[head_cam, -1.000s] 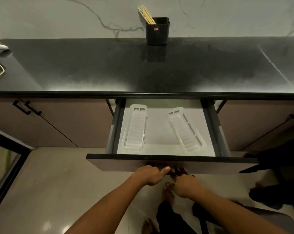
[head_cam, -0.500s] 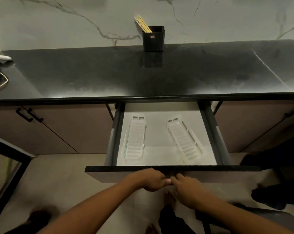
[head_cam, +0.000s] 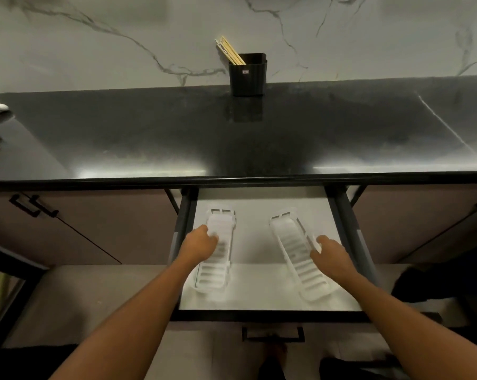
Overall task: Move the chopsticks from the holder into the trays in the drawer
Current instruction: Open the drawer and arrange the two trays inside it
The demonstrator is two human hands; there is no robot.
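Head cam only: drawer (head_cam: pixel 270 315) was pulled open w/ 2 white slotted trays inside. Left hand (head_cam: pixel 201 244) was curled on the left tray (head_cam: pixel 216 270), right hand (head_cam: pixel 330 256) gripping the edge of the right tray (head_cam: pixel 297 256), which sat skewed. Chopsticks (head_cam: pixel 230 52) were at the back of the counter (head_cam: pixel 149 133) in 1 black holder (head_cam: pixel 247 75), leaning left. Maybe 5-6 sticks, too small to count tbh. They look light, stiff, kinda slippery imo, so pinch the top ends as a bundle.
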